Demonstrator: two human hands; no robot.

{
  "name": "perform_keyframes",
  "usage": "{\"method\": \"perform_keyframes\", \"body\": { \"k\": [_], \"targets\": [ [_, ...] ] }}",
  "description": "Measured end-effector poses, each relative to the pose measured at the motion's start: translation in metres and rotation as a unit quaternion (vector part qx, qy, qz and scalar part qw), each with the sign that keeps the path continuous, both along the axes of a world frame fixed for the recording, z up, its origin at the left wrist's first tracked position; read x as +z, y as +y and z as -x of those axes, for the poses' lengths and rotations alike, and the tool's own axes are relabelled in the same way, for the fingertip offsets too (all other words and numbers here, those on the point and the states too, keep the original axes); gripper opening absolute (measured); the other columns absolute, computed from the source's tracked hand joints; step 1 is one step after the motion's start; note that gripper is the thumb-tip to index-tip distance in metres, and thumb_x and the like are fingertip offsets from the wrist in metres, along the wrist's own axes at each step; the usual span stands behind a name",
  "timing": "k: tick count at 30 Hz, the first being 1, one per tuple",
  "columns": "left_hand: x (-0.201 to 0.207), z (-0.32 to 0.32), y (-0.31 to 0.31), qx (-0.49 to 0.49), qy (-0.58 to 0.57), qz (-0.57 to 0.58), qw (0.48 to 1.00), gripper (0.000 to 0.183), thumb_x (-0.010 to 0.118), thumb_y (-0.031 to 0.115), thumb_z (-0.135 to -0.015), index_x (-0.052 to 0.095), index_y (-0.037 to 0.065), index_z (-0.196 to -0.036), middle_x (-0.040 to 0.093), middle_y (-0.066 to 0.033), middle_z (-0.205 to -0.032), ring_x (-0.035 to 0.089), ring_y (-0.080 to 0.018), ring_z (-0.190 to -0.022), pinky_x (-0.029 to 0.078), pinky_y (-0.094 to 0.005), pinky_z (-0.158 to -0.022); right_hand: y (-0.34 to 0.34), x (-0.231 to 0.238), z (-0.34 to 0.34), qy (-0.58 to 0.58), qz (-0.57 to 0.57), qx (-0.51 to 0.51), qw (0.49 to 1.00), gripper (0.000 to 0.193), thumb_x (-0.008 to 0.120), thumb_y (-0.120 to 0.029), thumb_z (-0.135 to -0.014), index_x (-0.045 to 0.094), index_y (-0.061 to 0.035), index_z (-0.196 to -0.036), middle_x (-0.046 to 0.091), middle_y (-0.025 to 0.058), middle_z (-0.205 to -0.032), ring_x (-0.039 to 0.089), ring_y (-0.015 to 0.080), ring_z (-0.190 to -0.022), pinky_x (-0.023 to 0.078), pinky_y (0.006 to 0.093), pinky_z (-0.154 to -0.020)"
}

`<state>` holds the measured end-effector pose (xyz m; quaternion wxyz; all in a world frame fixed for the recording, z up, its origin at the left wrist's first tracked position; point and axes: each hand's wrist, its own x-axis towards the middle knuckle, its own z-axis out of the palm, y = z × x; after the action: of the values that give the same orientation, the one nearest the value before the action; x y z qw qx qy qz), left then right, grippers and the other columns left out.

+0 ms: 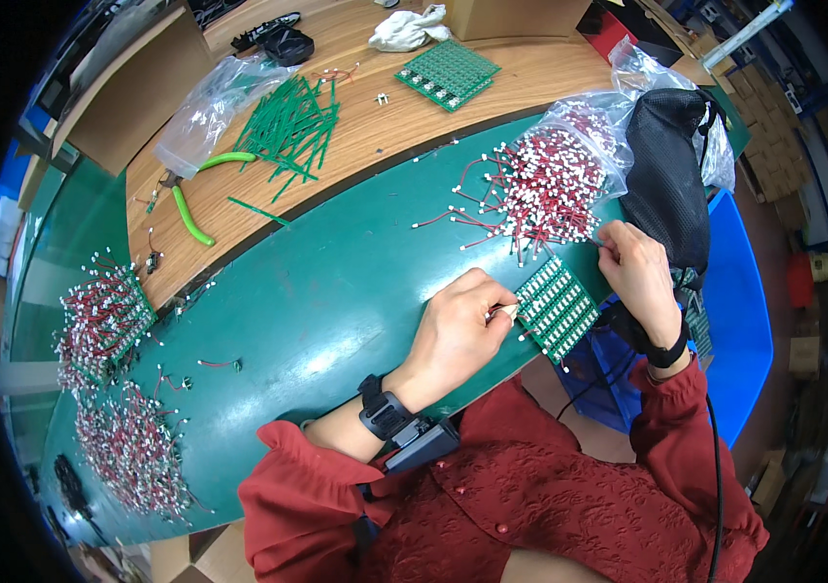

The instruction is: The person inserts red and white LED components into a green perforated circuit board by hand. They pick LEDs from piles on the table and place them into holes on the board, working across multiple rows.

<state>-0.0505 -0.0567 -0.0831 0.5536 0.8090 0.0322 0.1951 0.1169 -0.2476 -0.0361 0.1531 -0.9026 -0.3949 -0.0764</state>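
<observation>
A green circuit board panel (557,309) with rows of small white connectors lies at the table's near edge, between my hands. My left hand (462,325) is closed in a pinch at the panel's left edge. A small pale tip shows at its fingers, too small to name. My right hand (639,272) is closed too, thumb and forefinger together beside the pile of red wires with white plugs (555,175). Whatever is in that pinch is hidden. Several wires from the pile trail toward the panel's far edge.
Green-handled cutters (192,216) and thin green strips (292,126) lie on the wooden surface. Another board panel (448,75) sits at the back. Wired boards (132,447) are heaped at far left. A black mesh bag (666,175) and blue bin (739,311) stand at right.
</observation>
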Motion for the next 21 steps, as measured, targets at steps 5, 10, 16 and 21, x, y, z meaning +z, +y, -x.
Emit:
{"method": "perform_keyframes", "body": {
  "k": [5, 10, 16, 21],
  "targets": [
    [0.000, 0.000, 0.000, 0.003, 0.011, -0.005, 1.000, 0.013, 0.065, -0.001, -0.076, 0.070, 0.002, -0.087, 0.064, -0.0085, -0.081, 0.063, -0.0203, -0.069, 0.050, -0.0307, -0.060, -0.005, 0.004, 0.000, 0.017, -0.052, 0.007, 0.998, 0.019, 0.062, 0.000, -0.073, 0.065, -0.0013, -0.092, 0.061, 0.0118, -0.074, 0.063, 0.0248, -0.063, 0.050, 0.0340, -0.059],
    [0.001, -0.001, 0.001, 0.004, 0.007, -0.008, 1.000, 0.012, 0.065, -0.001, -0.076, 0.070, 0.002, -0.087, 0.064, -0.0083, -0.081, 0.063, -0.0203, -0.069, 0.050, -0.0306, -0.060, -0.003, -0.002, -0.010, 0.268, -0.141, -0.008, 0.953, 0.014, 0.060, 0.000, -0.076, 0.064, 0.0013, -0.089, 0.061, 0.0041, -0.074, 0.059, 0.0104, -0.063, 0.049, 0.0261, -0.058],
    [-0.001, -0.001, 0.000, -0.005, 0.011, -0.008, 1.000, 0.014, 0.065, -0.001, -0.076, 0.070, 0.002, -0.088, 0.064, -0.0084, -0.084, 0.063, -0.0199, -0.070, 0.050, -0.0301, -0.060, -0.015, 0.004, -0.010, 0.400, -0.161, -0.031, 0.902, 0.009, 0.062, -0.002, -0.074, 0.061, 0.0027, -0.082, 0.061, 0.0011, -0.070, 0.056, 0.0060, -0.063, 0.048, 0.0254, -0.057],
    [0.001, -0.001, 0.001, -0.002, 0.005, -0.004, 1.000, 0.014, 0.064, -0.001, -0.075, 0.070, 0.002, -0.088, 0.064, -0.0078, -0.083, 0.063, -0.0192, -0.070, 0.050, -0.0298, -0.060, -0.023, 0.012, 0.002, 0.194, 0.030, -0.127, 0.972, 0.011, 0.062, -0.002, -0.071, 0.063, 0.0017, -0.080, 0.059, 0.0017, -0.062, 0.056, 0.0072, -0.060, 0.045, 0.0259, -0.057]
  ]
}}
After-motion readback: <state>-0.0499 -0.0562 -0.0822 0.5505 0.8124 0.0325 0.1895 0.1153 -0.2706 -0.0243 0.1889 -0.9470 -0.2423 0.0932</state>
